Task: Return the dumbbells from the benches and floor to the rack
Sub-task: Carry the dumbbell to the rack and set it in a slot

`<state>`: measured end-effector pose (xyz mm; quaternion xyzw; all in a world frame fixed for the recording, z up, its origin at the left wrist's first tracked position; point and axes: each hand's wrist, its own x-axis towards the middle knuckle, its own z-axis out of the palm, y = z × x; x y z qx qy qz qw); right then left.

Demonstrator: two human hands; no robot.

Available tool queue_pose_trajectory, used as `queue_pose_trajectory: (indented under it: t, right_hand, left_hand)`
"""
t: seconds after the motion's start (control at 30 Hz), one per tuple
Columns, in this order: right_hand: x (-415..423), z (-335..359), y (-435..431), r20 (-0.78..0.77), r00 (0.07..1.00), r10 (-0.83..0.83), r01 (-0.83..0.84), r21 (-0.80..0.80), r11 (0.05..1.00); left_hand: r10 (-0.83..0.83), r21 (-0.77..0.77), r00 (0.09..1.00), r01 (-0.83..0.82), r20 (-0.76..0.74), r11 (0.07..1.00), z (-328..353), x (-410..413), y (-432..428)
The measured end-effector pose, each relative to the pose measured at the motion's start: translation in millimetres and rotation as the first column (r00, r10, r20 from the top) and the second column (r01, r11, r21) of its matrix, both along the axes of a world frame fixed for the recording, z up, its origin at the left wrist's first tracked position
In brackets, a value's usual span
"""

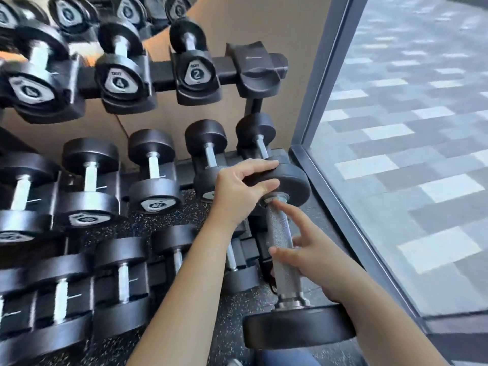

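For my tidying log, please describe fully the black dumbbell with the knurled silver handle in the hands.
The black round-headed dumbbell with knurled metal handle is tilted, far head up at the rack's right end, near head low. The left hand grips the far head; the right hand touches the handle.

Leftmost dumbbells (34, 75) blurred, weight labels (29, 92) unreadable, rack (161, 72) cut off left
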<state>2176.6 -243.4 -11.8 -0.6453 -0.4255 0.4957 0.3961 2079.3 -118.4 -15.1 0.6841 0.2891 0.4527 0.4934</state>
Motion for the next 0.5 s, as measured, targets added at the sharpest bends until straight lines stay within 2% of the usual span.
queue_pose_trajectory:
  t: [0.2, 0.33, 0.5]
  right_hand:
    - [23, -1, 63, 0.108, 0.994, -0.014, 0.014, -0.001, 1.0]
    - [50, -6, 120, 0.088, 0.996, 0.022, -0.021, -0.01, 1.0]
    - [90, -5, 195, 0.064, 0.996, 0.064, -0.068, 0.055, 0.996]
  left_hand:
    - [-0.021, -0.064, 0.998, 0.024, 0.051, 0.998, -9, 26, 64]
    - [0.014, -0.035, 1.0, -0.013, 0.027, 0.999, -6, 48, 119]
    - [0.083, -0.032, 0.996, -0.083, -0.028, 0.996, 7, 82, 187]
